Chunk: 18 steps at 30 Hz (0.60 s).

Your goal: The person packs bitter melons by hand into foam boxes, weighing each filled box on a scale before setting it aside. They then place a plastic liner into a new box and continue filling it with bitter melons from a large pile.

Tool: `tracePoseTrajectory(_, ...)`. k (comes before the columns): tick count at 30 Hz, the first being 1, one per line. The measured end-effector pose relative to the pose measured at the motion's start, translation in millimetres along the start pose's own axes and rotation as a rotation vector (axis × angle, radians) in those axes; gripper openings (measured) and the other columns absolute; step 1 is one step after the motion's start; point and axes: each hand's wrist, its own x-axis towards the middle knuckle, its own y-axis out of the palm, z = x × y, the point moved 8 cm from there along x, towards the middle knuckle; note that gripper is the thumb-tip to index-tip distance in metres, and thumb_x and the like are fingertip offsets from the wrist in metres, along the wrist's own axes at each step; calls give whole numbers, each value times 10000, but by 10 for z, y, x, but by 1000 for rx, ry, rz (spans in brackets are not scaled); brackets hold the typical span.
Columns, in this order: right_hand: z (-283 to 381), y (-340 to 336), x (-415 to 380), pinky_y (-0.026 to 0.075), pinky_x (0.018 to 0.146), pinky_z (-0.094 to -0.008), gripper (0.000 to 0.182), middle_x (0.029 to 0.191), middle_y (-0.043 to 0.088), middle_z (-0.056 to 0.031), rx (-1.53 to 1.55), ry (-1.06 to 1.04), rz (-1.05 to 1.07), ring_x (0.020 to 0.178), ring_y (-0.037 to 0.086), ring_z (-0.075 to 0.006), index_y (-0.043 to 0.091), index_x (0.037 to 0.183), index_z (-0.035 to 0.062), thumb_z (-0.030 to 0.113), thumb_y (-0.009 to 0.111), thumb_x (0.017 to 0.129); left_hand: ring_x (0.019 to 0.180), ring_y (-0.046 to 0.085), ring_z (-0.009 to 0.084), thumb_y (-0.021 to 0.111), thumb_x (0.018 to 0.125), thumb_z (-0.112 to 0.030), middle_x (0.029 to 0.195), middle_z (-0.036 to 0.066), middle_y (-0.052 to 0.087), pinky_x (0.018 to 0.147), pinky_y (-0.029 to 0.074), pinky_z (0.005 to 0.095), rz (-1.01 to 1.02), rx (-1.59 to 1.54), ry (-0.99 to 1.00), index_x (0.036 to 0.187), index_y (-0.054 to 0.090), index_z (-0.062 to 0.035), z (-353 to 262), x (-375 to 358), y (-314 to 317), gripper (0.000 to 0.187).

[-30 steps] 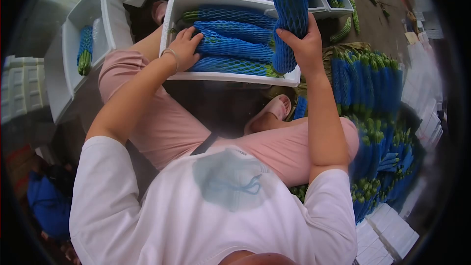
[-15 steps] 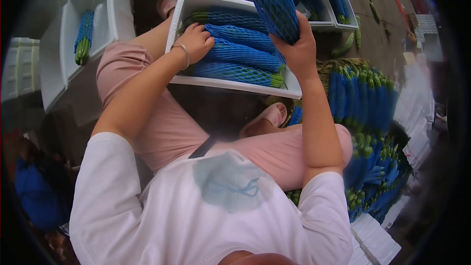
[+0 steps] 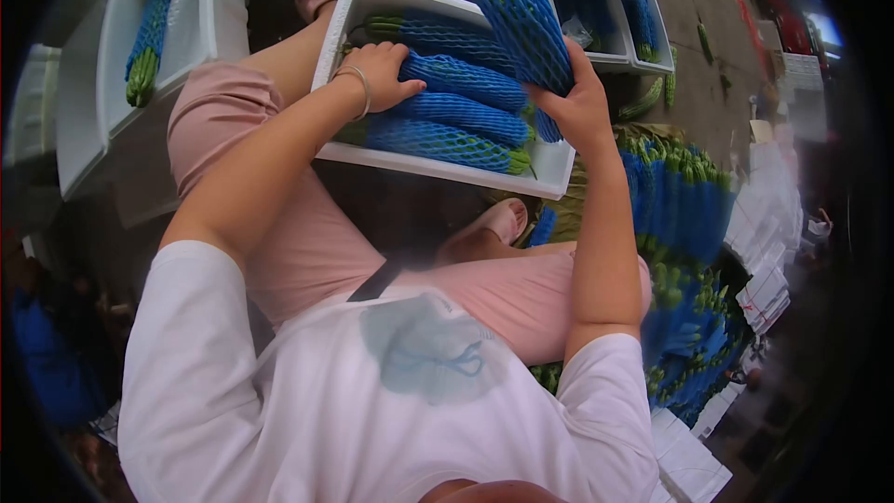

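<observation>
I saw box [image 3: 549, 182] nearly full | right hand [image 3: 577, 98] gripped netted gourd [image 3: 521, 23] | left hand [image 3: 382, 70] pressed flat on packed gourds [image 3: 447, 107] | pile [image 3: 680, 214] left.

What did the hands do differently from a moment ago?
The right hand tipped its blue-netted green vegetable from upright to slanting, lower over the white foam box. The left hand stayed resting on the netted vegetables packed inside.
</observation>
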Motion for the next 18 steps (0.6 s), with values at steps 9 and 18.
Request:
tracePoseTrajectory(9,-497,1334,499,424,962,-356,665,1191,591,-141,-419,107,668,1075,572,-280,507,1306,102,154,727,680,1146,508,327,572,856,-478,1188,177,573,987,388,432,73,184,-31,1198,542,-18,-11,-335,251,573)
tracePoseTrajectory(18,-268,1418,214,330,1010,-413,717,1239,482,-131,-874,-316,290,1206,417,-287,467,1333,148,335,701,682,1073,554,301,580,887,-328,1151,132,595,948,423,415,220,105,-127,1139,580,-59,-245,-471,-102,369)
